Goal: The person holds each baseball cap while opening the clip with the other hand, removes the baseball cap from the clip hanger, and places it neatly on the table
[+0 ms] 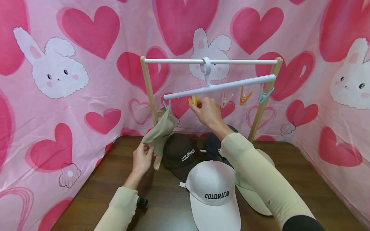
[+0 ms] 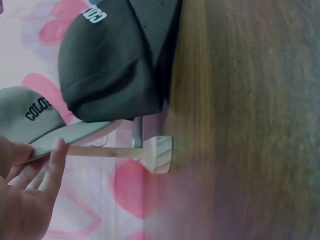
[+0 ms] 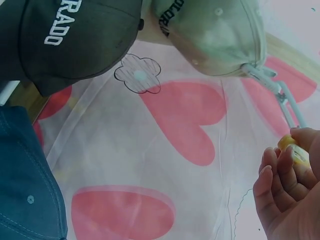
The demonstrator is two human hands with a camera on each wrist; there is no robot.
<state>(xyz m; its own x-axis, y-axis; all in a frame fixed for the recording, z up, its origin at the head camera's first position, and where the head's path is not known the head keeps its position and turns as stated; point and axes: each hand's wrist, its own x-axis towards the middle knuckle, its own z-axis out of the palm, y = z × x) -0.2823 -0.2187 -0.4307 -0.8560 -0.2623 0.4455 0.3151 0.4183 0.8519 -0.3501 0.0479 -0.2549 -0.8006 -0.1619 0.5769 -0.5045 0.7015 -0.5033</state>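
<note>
A white hanger tilts down to the left, with clips along its bar. From the pale blue clip at its low end hangs a beige cap. My left hand pinches that cap's brim between thumb and fingers; the left wrist view shows the brim in the grip. Farther along the bar, my right hand pinches a yellow clip. In the right wrist view the fingers curl about the yellow clip, partly covering it.
A rack with a white rod and wooden legs carries the hanger. Pink, orange and blue clips hang at right. On the table lie brown, white, navy and pale green caps.
</note>
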